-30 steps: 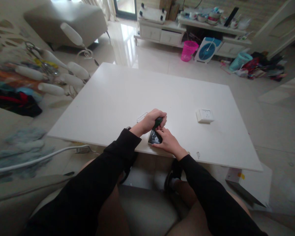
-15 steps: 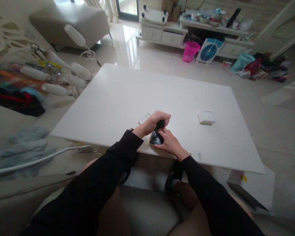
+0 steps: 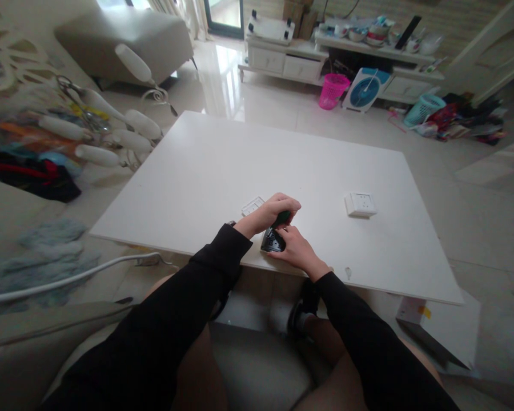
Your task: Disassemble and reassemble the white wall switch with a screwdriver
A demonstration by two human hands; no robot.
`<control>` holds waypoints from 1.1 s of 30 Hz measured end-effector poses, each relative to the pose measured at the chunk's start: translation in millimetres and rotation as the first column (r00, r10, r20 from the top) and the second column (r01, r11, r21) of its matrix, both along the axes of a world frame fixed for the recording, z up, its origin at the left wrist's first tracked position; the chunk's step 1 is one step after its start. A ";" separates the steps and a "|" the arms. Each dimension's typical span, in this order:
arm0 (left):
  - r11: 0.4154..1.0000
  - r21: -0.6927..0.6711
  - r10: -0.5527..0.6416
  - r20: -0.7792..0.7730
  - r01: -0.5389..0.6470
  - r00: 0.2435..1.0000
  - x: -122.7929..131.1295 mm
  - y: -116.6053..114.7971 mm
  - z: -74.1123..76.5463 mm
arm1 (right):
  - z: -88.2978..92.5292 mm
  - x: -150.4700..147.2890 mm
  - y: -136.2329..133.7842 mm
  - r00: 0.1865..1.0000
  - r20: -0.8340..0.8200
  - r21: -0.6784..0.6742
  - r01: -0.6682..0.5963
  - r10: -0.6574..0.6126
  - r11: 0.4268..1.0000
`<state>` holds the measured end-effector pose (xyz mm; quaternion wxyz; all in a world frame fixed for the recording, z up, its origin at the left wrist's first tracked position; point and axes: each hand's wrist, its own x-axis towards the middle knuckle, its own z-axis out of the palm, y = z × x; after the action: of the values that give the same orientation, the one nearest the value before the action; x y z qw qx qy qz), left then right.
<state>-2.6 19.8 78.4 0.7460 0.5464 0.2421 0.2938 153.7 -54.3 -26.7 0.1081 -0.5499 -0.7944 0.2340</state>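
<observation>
My left hand (image 3: 274, 210) is closed round a dark green handle (image 3: 281, 218), above a small black-backed piece (image 3: 273, 241) near the table's front edge. The lower end of the handled tool is mostly hidden between my hands. With fingers round its right side, my right hand (image 3: 294, 246) grips the black-backed piece against the table. Just behind my left wrist lies a white socket plate (image 3: 252, 206), partly covered by the hand. Farther right on the table sits a white socket box (image 3: 360, 204).
The white table (image 3: 223, 165) spans the middle. A small clear item (image 3: 348, 272) lies near its front edge. White lamp arms (image 3: 135, 123) reach toward its left side. On the floor beyond are a pink basket (image 3: 333, 91) and a blue fan (image 3: 364, 90).
My left hand has shifted very slightly to the right with the green handle. My right hand keeps its hold on the black-backed piece.
</observation>
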 end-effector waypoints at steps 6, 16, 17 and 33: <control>0.966 0.029 0.256 -0.004 -0.255 0.967 -0.7 -3.0 -3.8 | 1.6 -0.9 -0.4 1.000 -0.015 0.017 -0.021 0.021 1.000; 0.903 0.069 0.425 -0.003 -0.424 0.905 11.9 -14.7 -2.5 | -0.2 -0.6 0.3 1.000 -0.012 0.019 -0.027 0.027 0.999; 0.905 0.060 0.422 -0.003 -0.421 0.906 12.5 -15.1 -2.7 | -0.7 -0.5 0.4 0.999 -0.013 0.022 -0.029 0.029 0.999; 0.998 -0.042 -0.037 0.109 0.042 0.993 6.2 0.2 -3.5 | -1.8 -0.9 0.8 1.000 -0.010 0.022 -0.016 0.016 1.000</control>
<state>3.6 19.9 74.8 0.7755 0.5178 0.1968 0.3030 152.8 -53.6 -28.5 0.1165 -0.5412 -0.8007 0.2290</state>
